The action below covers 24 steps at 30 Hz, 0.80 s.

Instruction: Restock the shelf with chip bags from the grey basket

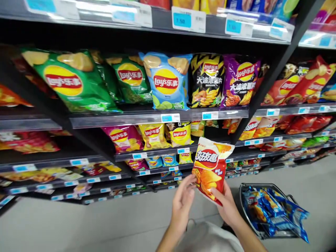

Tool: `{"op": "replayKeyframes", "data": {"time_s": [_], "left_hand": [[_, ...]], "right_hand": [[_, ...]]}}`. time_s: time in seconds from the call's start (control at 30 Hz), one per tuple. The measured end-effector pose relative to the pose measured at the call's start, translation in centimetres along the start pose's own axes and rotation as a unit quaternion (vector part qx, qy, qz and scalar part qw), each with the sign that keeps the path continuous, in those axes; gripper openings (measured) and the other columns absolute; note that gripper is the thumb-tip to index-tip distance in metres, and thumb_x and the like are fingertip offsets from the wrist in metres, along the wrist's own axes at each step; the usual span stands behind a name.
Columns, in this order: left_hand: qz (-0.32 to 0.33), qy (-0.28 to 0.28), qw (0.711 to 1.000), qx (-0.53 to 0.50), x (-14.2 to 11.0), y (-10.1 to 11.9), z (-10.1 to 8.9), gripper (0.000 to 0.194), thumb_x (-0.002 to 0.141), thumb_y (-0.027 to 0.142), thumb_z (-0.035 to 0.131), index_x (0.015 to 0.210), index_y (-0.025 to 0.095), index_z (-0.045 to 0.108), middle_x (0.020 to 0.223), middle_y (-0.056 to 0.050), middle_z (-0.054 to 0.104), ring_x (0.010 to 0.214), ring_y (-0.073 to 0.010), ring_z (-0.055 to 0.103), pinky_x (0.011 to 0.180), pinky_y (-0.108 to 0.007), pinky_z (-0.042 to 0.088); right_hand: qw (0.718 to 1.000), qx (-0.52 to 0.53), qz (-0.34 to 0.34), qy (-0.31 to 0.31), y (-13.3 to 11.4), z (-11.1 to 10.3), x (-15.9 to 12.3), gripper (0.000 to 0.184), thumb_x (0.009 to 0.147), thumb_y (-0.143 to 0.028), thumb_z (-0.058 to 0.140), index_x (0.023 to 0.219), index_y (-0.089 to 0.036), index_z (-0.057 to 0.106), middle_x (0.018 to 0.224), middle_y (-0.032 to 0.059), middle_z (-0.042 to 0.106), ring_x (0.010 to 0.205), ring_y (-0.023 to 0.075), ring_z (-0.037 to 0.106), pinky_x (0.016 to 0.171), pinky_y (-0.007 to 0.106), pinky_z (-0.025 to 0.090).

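A red and white bag of potato chips [210, 168] is held up in front of me, its printed front facing me and its top leaning slightly right. My right hand [225, 204] is closed round the bag's lower right, thumb across the front; the other fingers are hidden behind. At the bag's left edge is my left hand [184, 196], loosely curved with fingers apart, the fingertips touching or nearly touching the edge. Down to the right, a dark basket [243, 203] on the floor holds several blue snack bags [273, 210], some hanging over its rim.
Shelves with price tags [170, 117] stand ahead. A green chip bag [68, 82], a blue one [168, 82], a black one [207, 82] and a purple one [240, 80] stand on the middle shelf. Smaller bags [153, 136] fill lower shelves. Grey floor [105, 220] lies below.
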<state>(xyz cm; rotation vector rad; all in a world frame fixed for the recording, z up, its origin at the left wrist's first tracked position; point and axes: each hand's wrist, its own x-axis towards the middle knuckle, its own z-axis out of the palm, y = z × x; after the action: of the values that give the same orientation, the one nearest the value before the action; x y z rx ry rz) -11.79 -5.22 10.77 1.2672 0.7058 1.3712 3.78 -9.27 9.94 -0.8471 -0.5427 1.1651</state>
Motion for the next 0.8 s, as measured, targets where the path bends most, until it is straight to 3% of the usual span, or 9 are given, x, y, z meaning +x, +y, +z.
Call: {"op": "replayKeyframes", "data": {"time_s": [0.07,0.13,0.23,0.37,0.5,0.8], "left_hand": [[-0.004,0.085,0.996,0.028,1.1,-0.2,-0.3,0.048,0.083,0.055,0.076,0.118,0.022,0.071,0.124,-0.012,0.071,0.116,-0.028,0.065,0.1,-0.038,0.052],[-0.042,0.119,0.991,0.04,2.0,-0.5,-0.7,0.058,0.075,0.06,0.082,0.117,0.022,0.07,0.125,-0.011,0.071,0.115,-0.0268,0.065,0.099,-0.036,0.051],[-0.143,0.063,0.988,-0.018,2.7,-0.6,-0.7,0.072,0.07,0.064,0.084,0.127,0.023,0.065,0.134,-0.012,0.067,0.117,-0.0276,0.065,0.094,-0.035,0.054],[-0.242,-0.012,0.964,-0.108,2.3,0.0,0.4,0.074,0.07,0.059,0.086,0.131,0.023,0.064,0.136,-0.013,0.066,0.123,-0.0323,0.064,0.096,-0.039,0.057],[-0.264,-0.026,0.955,-0.129,1.8,0.2,1.4,0.072,0.065,0.058,0.09,0.124,0.022,0.07,0.133,-0.012,0.069,0.125,-0.0348,0.064,0.103,-0.042,0.055],[-0.277,-0.014,0.951,-0.134,1.4,0.0,2.2,0.075,0.058,0.057,0.094,0.12,0.021,0.073,0.129,-0.012,0.072,0.118,-0.0346,0.068,0.1,-0.043,0.058]], "right_hand": [[0.998,0.05,0.049,-0.003,-1.2,-0.9,0.0,0.065,0.059,-0.04,0.095,0.116,-0.027,0.067,0.123,0.0074,0.076,0.115,0.0313,0.071,0.101,0.048,0.056],[0.994,0.076,0.078,-0.004,-2.0,-1.9,-0.1,0.06,0.057,-0.04,0.095,0.109,-0.025,0.071,0.116,0.0069,0.078,0.112,0.0314,0.072,0.102,0.048,0.055],[0.989,0.097,0.109,-0.023,-2.8,-3.4,-0.1,0.053,0.057,-0.04,0.094,0.102,-0.022,0.073,0.109,0.0081,0.08,0.112,0.0329,0.072,0.103,0.05,0.054],[0.983,0.118,0.127,-0.061,-3.1,-4.5,-0.1,0.047,0.062,-0.04,0.09,0.102,-0.02,0.074,0.114,0.011,0.079,0.118,0.0348,0.07,0.109,0.053,0.049],[0.977,0.141,0.14,-0.077,-3.2,-4.8,-0.2,0.038,0.066,-0.039,0.088,0.097,-0.021,0.076,0.112,0.0095,0.08,0.121,0.0348,0.068,0.114,0.054,0.045],[0.977,0.135,0.147,-0.072,-3.0,-4.6,-0.4,0.041,0.063,-0.038,0.091,0.099,-0.022,0.078,0.114,0.0075,0.08,0.121,0.0344,0.068,0.115,0.052,0.045]]}}
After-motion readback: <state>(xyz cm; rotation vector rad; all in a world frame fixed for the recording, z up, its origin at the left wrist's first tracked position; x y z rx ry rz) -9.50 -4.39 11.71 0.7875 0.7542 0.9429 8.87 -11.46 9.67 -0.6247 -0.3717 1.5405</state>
